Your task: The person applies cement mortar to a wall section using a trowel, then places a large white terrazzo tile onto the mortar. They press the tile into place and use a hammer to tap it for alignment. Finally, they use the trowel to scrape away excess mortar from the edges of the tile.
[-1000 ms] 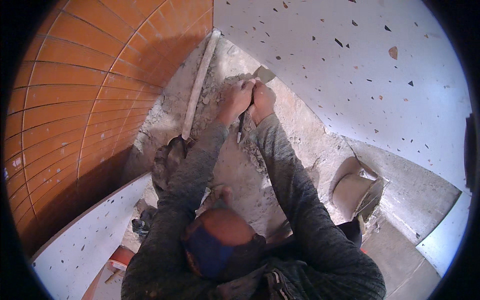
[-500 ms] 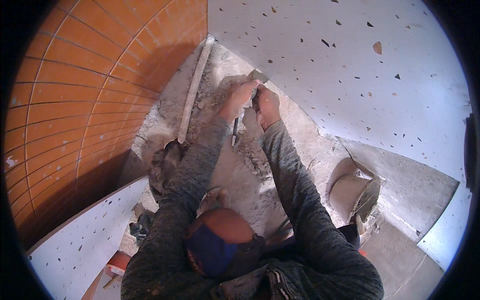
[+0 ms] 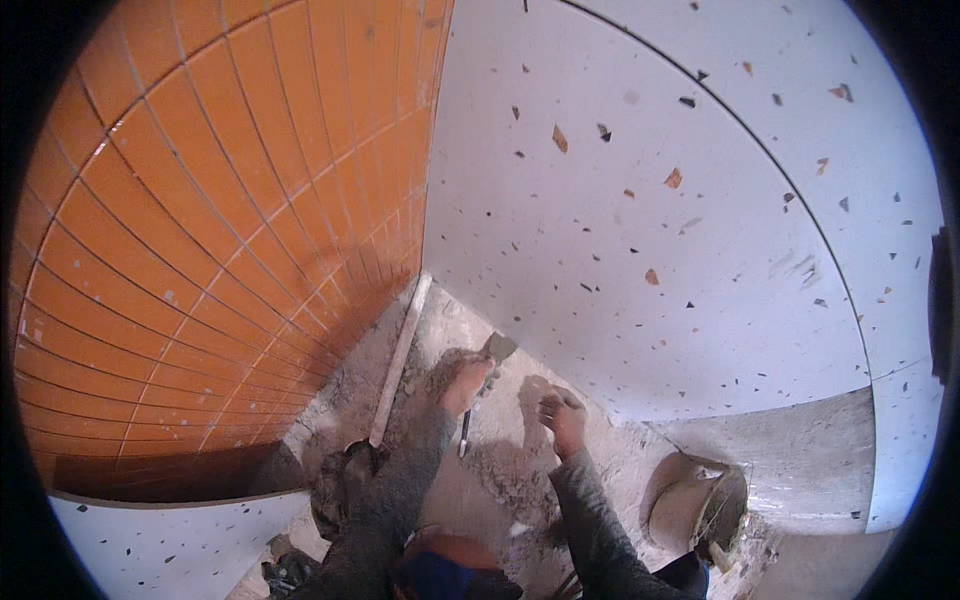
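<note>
My left hand (image 3: 466, 387) is closed around the handle of a scraper (image 3: 501, 347), whose flat greyish blade points at the foot of the white speckled wall panel. To its right, my right hand (image 3: 564, 421) hovers apart from the tool over the dusty floor. Its fingers are loosely bent, the thumb stands away from them, and nothing shows between them. A slim black pen-like thing with a pale tip (image 3: 466, 428) is just below my left hand; whether it touches the hand I cannot tell.
Orange tiles (image 3: 230, 230) cover the left wall, meeting the speckled panel (image 3: 640, 230) at a corner. A pale pipe (image 3: 400, 362) lies along the left floor edge. Rubble (image 3: 510, 480) is strewn between my arms. A dusty round container (image 3: 700, 508) stands right, a speckled slab (image 3: 170, 545) lower left.
My right hand has left the scraper and moved right, away from my left hand. The left hand keeps the scraper. The view has tilted up, showing more wall.
</note>
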Action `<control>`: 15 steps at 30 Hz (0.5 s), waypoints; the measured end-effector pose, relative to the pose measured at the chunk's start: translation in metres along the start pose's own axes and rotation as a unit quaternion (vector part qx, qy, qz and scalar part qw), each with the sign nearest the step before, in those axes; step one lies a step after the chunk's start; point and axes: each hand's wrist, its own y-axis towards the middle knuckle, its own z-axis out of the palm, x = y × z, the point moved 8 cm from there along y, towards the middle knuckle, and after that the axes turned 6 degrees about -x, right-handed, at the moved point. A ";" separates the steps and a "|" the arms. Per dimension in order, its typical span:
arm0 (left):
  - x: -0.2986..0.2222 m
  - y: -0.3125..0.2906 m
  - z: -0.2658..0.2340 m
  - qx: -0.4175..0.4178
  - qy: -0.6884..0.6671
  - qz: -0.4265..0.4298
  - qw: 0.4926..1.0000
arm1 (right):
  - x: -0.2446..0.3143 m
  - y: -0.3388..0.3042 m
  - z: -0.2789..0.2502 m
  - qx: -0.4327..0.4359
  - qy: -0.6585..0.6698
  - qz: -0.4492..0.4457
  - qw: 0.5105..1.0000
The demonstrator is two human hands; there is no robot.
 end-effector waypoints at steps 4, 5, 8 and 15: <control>0.010 0.016 -0.006 -0.008 -0.018 -0.023 1.000 | 0.030 -0.007 -0.055 -0.134 0.010 -0.034 0.990; 0.006 0.014 0.001 0.004 -0.030 -0.034 0.999 | 0.041 -0.008 -0.073 -0.143 0.040 -0.060 0.987; -0.010 0.007 0.007 -0.047 -0.042 -0.024 0.998 | 0.065 -0.012 -0.114 -0.221 0.048 -0.108 0.968; -0.021 0.016 0.011 -0.042 0.060 0.000 0.997 | 0.084 -0.021 -0.157 -0.277 0.059 -0.130 0.950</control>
